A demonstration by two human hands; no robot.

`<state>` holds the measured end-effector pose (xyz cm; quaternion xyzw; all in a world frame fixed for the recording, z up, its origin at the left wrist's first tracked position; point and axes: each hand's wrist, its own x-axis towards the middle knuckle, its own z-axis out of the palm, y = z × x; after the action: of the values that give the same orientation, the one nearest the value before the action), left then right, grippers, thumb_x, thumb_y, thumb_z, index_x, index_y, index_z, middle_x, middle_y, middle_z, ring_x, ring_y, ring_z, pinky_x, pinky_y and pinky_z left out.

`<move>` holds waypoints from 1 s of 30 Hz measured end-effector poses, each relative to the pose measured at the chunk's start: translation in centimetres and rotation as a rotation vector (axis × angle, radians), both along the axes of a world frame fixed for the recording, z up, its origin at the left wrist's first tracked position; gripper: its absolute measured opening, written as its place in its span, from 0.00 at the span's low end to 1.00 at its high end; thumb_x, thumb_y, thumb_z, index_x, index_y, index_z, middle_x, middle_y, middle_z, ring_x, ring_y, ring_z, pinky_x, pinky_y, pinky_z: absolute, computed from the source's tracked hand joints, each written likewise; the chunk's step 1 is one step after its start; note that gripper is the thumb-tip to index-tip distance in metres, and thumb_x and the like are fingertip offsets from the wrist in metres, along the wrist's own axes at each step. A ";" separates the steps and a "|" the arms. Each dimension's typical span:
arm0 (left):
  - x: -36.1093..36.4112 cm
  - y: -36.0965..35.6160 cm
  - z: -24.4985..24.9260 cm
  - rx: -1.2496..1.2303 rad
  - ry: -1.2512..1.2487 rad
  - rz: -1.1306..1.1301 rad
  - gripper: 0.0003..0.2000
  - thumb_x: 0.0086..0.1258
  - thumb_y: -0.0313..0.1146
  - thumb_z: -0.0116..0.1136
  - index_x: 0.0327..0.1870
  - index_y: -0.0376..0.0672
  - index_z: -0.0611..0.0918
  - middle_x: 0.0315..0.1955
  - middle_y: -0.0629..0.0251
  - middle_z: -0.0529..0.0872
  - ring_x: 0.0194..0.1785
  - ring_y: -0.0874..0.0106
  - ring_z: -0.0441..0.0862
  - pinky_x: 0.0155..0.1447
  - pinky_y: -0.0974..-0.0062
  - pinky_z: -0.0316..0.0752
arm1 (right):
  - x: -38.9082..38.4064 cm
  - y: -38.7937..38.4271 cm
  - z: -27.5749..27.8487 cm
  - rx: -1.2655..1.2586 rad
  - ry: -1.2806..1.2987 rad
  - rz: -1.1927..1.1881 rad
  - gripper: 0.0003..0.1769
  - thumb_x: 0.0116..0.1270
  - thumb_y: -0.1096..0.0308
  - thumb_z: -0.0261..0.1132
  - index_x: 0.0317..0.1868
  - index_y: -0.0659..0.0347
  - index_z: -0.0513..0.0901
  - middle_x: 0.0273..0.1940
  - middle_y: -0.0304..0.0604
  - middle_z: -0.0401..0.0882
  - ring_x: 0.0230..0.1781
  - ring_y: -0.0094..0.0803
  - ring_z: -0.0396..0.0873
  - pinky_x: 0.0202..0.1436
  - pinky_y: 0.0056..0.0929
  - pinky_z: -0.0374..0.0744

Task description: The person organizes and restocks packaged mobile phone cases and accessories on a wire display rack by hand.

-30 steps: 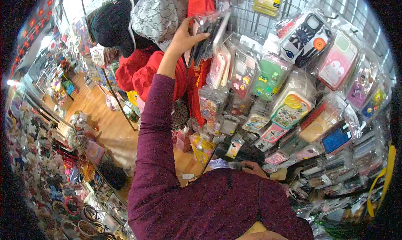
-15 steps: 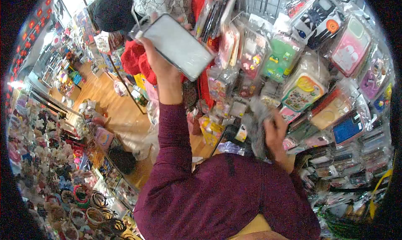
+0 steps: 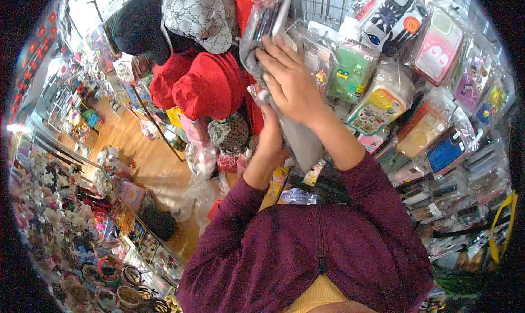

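Right hand (image 3: 292, 83): laid over the front of the packaged phone case (image 3: 307, 144), palm down.
Right fingers (image 3: 275, 51): spread across the clear wrapper, tips hooked over its left edge, gripping it.
Left hand (image 3: 272, 141): under and behind the packet's lower half, closed on it (the fingertips are hidden by the wrapper).
Packet position: held up between both hands, tilted, its top end poking out above the right fingers and its grey lower end showing below the right wrist.
Backdrop: wire rack (image 3: 322, 7) just behind the packet, hung with bagged cases, a green case (image 3: 350, 72) and a pink case (image 3: 437, 48) among them.
To the left: red hat (image 3: 210, 86), black cap (image 3: 136, 26).
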<state>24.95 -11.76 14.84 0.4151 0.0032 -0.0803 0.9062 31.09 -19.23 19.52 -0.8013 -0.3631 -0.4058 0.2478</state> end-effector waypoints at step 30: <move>3.3 -2.7 -1.7 0.600 -1.136 0.549 0.32 0.58 0.37 0.50 0.63 0.33 0.54 0.62 0.48 0.56 0.64 0.57 0.54 0.67 0.65 0.45 | -8.2 -6.6 -6.3 1.016 0.647 0.187 0.22 0.60 0.63 0.57 0.52 0.67 0.68 0.47 0.49 0.73 0.46 0.33 0.71 0.50 0.33 0.68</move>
<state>28.25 -14.45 13.12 0.6093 -0.3445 0.3853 0.6012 22.87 -25.78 13.21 -0.6303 -0.0993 -0.2406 0.7314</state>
